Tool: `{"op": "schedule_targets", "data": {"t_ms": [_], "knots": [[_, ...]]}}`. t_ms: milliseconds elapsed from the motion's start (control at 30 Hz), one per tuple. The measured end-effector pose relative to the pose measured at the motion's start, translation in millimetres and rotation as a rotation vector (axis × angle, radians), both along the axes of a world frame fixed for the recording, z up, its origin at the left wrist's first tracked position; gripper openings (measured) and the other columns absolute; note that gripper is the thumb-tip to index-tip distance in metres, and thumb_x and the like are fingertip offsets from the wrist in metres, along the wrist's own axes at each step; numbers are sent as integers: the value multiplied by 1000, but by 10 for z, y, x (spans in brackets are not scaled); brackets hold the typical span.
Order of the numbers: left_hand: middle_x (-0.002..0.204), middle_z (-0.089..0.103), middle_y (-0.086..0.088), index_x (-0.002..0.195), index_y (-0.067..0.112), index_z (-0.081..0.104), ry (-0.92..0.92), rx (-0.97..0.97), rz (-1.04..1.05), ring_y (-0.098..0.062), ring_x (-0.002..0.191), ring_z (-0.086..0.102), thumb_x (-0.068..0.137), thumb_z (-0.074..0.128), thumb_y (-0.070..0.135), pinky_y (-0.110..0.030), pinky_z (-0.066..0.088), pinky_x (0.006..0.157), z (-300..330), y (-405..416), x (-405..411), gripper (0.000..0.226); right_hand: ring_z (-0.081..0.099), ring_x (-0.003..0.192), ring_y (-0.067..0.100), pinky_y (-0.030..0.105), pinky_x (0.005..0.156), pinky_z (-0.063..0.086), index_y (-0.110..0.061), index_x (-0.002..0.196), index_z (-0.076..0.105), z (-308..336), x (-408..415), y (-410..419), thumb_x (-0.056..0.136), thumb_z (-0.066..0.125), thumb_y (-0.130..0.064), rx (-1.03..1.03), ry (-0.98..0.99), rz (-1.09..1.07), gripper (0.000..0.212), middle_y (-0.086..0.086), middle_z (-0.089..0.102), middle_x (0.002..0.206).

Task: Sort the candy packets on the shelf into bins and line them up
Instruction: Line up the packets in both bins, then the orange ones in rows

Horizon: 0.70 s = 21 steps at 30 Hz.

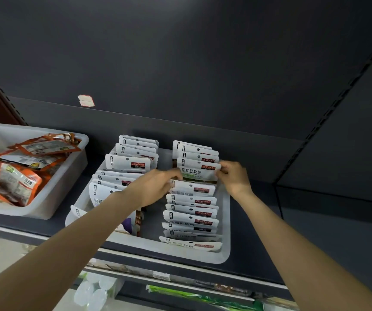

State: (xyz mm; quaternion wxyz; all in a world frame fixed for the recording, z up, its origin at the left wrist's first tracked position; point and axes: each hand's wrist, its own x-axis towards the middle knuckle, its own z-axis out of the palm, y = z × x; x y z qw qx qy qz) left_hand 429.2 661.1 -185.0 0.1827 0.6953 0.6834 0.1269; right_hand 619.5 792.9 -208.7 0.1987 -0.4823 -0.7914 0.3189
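A white bin [225, 223] sits on the dark shelf and holds two rows of white candy packets standing upright. The left row [128, 163] runs under my left forearm; the right row [191, 209] reaches the bin's front. Both my hands hold one white packet with a green band [197, 172] in the right row. My left hand [153, 187] pinches its left edge. My right hand [233, 177] pinches its right edge. The packet stands higher than its neighbours.
A second white bin [52, 196] at the left holds several orange snack packets lying loose. The shelf's dark back wall carries a small pink-and-white label [86, 101]. Bare shelf lies to the right of the bin. Below the shelf edge are green and white goods.
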Motion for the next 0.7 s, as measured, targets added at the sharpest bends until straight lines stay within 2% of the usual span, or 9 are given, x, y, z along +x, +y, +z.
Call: {"op": "schedule_targets", "data": {"t_ms": [100,167,200,267,333,400,467,567,700], "knots": [[118,63,4,135,30,47,30,-16,-4,-7,83,60,99,47,15,-21,46,80,11,54,138,39,65,96,19,37,86,51,-11,104,70,6,1,33,91,60,-12,-30,0,34,17,4,71,103],[128,61,2,134,29,51,50,-5,0,-13,106,62,99,45,8,-26,46,91,13,99,183,41,65,97,19,40,88,51,-10,104,69,18,8,42,91,60,-12,-61,-2,47,17,4,71,104],[127,62,0,131,29,53,64,-4,-5,-14,110,61,98,45,5,-27,45,92,19,112,189,41,66,96,19,41,88,52,-10,104,69,19,7,44,91,59,-11,-92,7,46,16,4,70,104],[123,64,0,128,28,57,62,-24,-35,-14,107,60,98,45,4,-25,45,89,21,122,161,40,66,92,18,34,83,54,-10,107,69,21,9,35,92,59,-9,-180,33,37,18,5,70,106],[124,63,0,128,26,57,27,-37,-50,-17,107,59,98,45,7,-24,43,90,58,134,111,37,63,87,13,18,69,50,-11,113,67,28,10,30,92,59,-10,-224,38,39,22,2,68,106],[124,62,-4,130,24,56,9,-31,-26,-21,104,59,100,43,9,-24,42,91,94,179,54,36,61,85,11,13,64,46,-10,117,65,26,19,37,92,59,-10,-232,54,34,25,3,67,106],[123,62,-7,131,24,54,32,-30,6,-23,100,59,100,42,11,-29,45,90,83,235,36,35,62,85,12,21,70,51,-9,115,66,22,25,40,91,59,-10,-200,67,20,24,6,69,108],[129,56,-5,134,26,47,42,3,75,-23,106,58,99,45,15,-34,46,92,21,259,135,36,63,80,12,28,75,52,-10,102,71,32,23,47,90,61,-9,-128,106,-8,15,5,71,99],[140,37,-6,143,24,31,-255,113,321,-24,123,47,93,58,15,-30,37,101,-51,294,241,57,65,91,15,32,83,53,-11,104,71,93,36,48,90,59,-6,-77,159,-17,19,1,70,97]]}}
